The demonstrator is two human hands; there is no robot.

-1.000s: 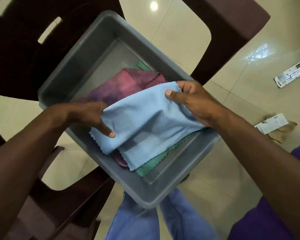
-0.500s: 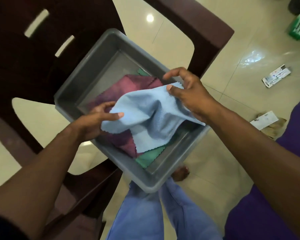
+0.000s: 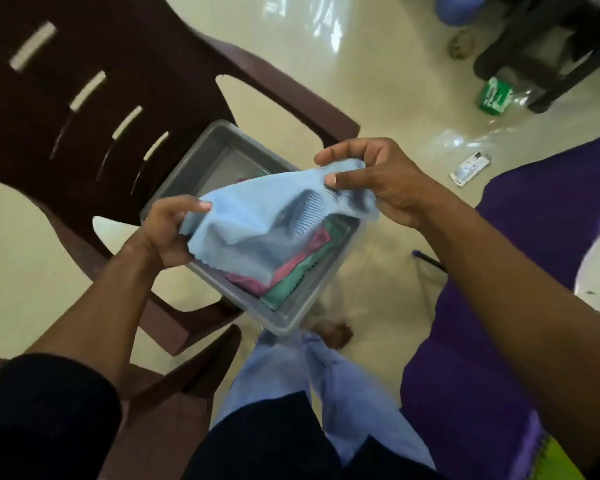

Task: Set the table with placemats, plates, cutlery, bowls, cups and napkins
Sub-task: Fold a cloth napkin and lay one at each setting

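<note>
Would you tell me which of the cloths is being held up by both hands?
The light blue cloth; the maroon cloth and green cloth lie in the tub.

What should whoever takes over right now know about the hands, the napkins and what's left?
Left hand grips the blue napkin's left edge; right hand pinches its upper right corner.
The napkin hangs lifted above the grey bin on the brown chair.
A maroon napkin and a green napkin lie in the bin.
Done: blue napkin picked up.
Left: carry it to the table; no laid setting is in view.
</note>
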